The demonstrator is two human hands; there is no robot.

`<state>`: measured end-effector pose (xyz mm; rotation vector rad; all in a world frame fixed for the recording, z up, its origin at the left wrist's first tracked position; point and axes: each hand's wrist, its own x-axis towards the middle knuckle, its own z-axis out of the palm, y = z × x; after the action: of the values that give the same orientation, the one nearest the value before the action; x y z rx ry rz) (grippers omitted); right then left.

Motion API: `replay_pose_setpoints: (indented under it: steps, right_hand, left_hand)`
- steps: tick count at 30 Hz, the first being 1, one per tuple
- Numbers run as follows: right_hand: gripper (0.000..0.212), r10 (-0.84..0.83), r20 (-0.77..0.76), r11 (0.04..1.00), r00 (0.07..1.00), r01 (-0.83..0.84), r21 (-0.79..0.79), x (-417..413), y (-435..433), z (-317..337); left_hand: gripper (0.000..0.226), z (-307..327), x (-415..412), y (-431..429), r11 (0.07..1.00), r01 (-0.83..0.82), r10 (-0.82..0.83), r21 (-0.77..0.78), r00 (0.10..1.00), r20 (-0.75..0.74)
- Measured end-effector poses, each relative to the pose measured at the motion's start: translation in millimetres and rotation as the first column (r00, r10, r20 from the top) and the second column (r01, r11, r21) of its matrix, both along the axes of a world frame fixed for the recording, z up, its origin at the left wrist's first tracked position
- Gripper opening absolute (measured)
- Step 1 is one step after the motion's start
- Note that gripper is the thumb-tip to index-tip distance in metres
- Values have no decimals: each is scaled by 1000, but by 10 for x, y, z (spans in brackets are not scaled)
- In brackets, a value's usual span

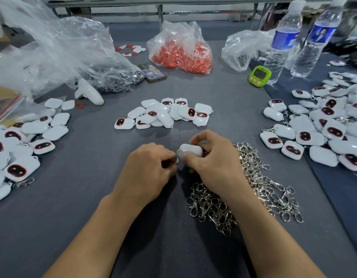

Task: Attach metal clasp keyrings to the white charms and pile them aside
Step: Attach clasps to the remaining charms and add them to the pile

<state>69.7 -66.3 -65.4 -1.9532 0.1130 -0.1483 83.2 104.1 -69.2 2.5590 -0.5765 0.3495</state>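
My right hand (pixel 212 157) grips a white charm (pixel 190 151) just above the table's middle. My left hand (pixel 147 169) pinches a small metal clasp keyring (pixel 177 162) right at the charm's left end; most of the clasp is hidden by the fingers. A heap of silver clasp keyrings (pixel 259 187) lies under and right of my right wrist. A small pile of white charms with dark red-rimmed faces (pixel 165 114) lies ahead. Larger piles of charms with clasps lie at the left (pixel 23 149) and at the right (pixel 323 125).
Crumpled clear plastic bags (pixel 53 53) sit at the back left, a bag of red parts (pixel 181 51) at the back centre. A phone (pixel 152 72), a green timer (pixel 259 76), two water bottles (pixel 283 41) and a white controller (pixel 88 92) stand around the grey table (pixel 93 197).
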Motion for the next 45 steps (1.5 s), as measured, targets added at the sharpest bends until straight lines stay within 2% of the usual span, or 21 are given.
replay_pose_setpoints:
  steps: [6,11,18,25,30,33,41,45]
  right_hand:
    - [10,69,64,988,996,-60,-140,-7,0,8]
    - [17,36,50,996,998,-32,-79,20,9,-15]
    - [15,81,49,992,995,-76,-105,20,8,-11]
    - [12,85,67,987,994,-74,-146,2,48,-7]
    - [13,106,49,993,993,-103,-56,1,51,8]
    - [13,126,46,992,991,-125,-26,-4,55,24]
    - [11,160,132,969,978,-130,-211,-37,116,20]
    - [10,118,112,977,987,-95,-189,-62,114,-14]
  left_hand:
    - [15,17,12,22,995,28,-34,-93,997,-68]
    - [11,7,15,35,994,26,-37,-109,995,-97]
    - [15,15,-2,31,992,10,-24,-122,993,-113]
    - [25,-4,-52,-11,992,-71,64,-102,996,-65]
    - [9,-31,-95,-55,982,-175,174,-72,984,-20]
    - [10,-51,-117,-81,967,-244,243,-71,970,-21]
    - [9,-83,-106,-145,944,-330,330,-8,943,42]
    - [3,-84,-85,-116,952,-302,302,-48,953,-10]
